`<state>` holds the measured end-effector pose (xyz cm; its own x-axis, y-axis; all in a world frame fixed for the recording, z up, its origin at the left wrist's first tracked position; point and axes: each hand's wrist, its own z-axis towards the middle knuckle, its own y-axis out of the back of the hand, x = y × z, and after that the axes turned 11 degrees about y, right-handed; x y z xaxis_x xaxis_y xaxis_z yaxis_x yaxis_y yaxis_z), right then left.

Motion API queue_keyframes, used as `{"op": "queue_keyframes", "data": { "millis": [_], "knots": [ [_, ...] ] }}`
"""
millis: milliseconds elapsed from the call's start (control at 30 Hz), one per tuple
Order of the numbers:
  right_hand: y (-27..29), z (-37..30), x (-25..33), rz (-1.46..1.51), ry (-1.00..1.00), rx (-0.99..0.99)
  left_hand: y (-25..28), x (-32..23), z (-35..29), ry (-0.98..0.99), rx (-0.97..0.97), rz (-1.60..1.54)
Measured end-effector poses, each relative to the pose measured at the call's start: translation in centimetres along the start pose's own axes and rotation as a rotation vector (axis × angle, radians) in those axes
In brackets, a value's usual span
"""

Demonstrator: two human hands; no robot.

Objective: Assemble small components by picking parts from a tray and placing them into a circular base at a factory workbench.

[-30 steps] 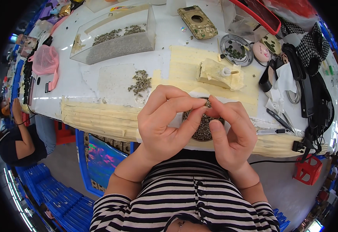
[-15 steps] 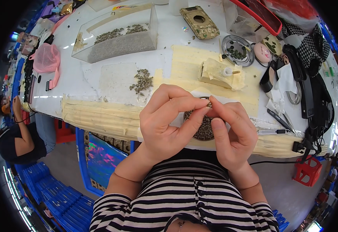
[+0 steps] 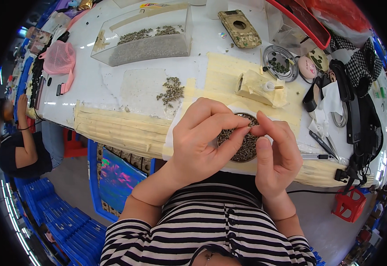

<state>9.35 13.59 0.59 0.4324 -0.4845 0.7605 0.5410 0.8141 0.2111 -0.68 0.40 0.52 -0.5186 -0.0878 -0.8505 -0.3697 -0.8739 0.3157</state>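
Observation:
My left hand (image 3: 202, 133) pinches thumb and index finger together over a round tin (image 3: 256, 153) filled with small dark-brown and tan parts (image 3: 245, 148). Against those fingertips presses the index finger of my right hand (image 3: 278, 153), whose fingers are curled and whose thumb stands slightly apart. Whatever is between the fingertips is too small and too covered to make out. Left of my hands lies a loose pile of small camouflage-coloured pieces (image 3: 172, 91) beside a clear flat sheet (image 3: 142, 84). Beyond the tin stands a tape-wrapped block (image 3: 252, 91) holding a small white bottle with a stick (image 3: 269, 86).
Farther back are a clear bin (image 3: 151, 51) of small parts, a camouflage model tank hull (image 3: 240, 29) and a round metal dish (image 3: 280, 63) with dark green bits. Tweezers (image 3: 321, 144), a utility knife (image 3: 319, 156) and black straps lie at right. Another person (image 3: 23, 146) sits far left.
The view has shifted, so the table things appear farther right. My hands stay together over the tin. The small tan piece seen at my fingertips before is now hidden.

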Motion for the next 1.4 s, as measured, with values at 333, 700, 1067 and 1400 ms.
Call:
{"op": "queue_keyframes", "data": {
  "millis": [333, 700, 1067, 1400],
  "knots": [
    [0.1, 0.0, 0.2, 0.033, -0.037, -0.026, 2.7, 0.0, -0.7, -0.009, -0.027, 0.297],
    [-0.1, 0.0, 0.3, 0.046, -0.038, -0.022, 8.7, 1.9, 0.4, 0.188, 0.045, 0.582],
    [-0.2, -0.2, 0.3, 0.046, -0.067, -0.025, 8.6, 1.9, 1.4, -0.002, 0.104, 0.589],
    [-0.5, 0.5, 0.2, -0.028, 0.050, 0.140, 4.0, 0.7, -0.7, 0.098, -0.020, -0.144]
  ]
}}
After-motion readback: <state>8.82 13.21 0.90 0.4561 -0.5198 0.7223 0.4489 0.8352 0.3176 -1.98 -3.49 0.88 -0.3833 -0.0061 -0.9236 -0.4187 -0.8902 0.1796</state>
